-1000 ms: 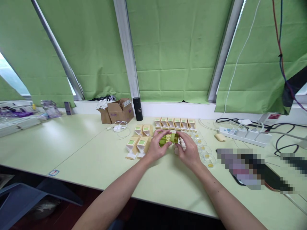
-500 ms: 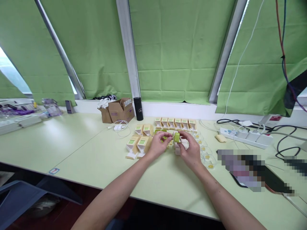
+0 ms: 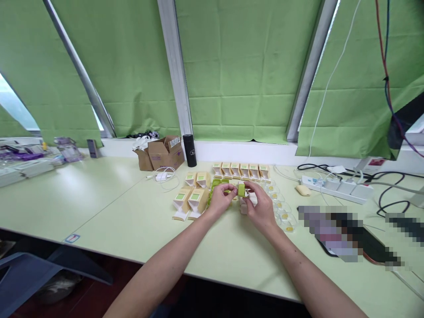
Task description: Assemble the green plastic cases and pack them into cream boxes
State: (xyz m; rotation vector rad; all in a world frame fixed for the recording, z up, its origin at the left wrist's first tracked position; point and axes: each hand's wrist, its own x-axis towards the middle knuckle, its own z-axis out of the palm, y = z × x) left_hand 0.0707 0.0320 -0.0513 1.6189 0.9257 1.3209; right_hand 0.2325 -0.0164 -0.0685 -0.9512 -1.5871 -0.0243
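Note:
My right hand [image 3: 261, 206] grips a small yellow-green boxy piece [image 3: 241, 190] between thumb and fingers, above the table. Close to its left side, my left hand [image 3: 222, 198] is closed in a pinch; whatever its fingertips hold is too small to make out. More green pieces [image 3: 217, 181] lie behind and beside the left hand, partly hidden by it. White pieces [image 3: 244, 207] sit under the right hand. To its right runs a column of clear plastic shells with yellow centres [image 3: 280, 205]. Left of my hands stand several open cardboard boxes with green labels [image 3: 198, 198].
More small boxes [image 3: 244, 171] line the back. A brown carton [image 3: 165, 152] and black bottle [image 3: 190, 150] stand by the wall. At right are a power strip [image 3: 336, 189] with cables, a cream case [image 3: 302, 190] and blurred flat devices [image 3: 334, 234]. The table's front edge lies below my forearms.
The view has shifted slightly. My left hand has eased a little away from the other green pieces, uncovering more of them. My right hand keeps its hold on the green piece.

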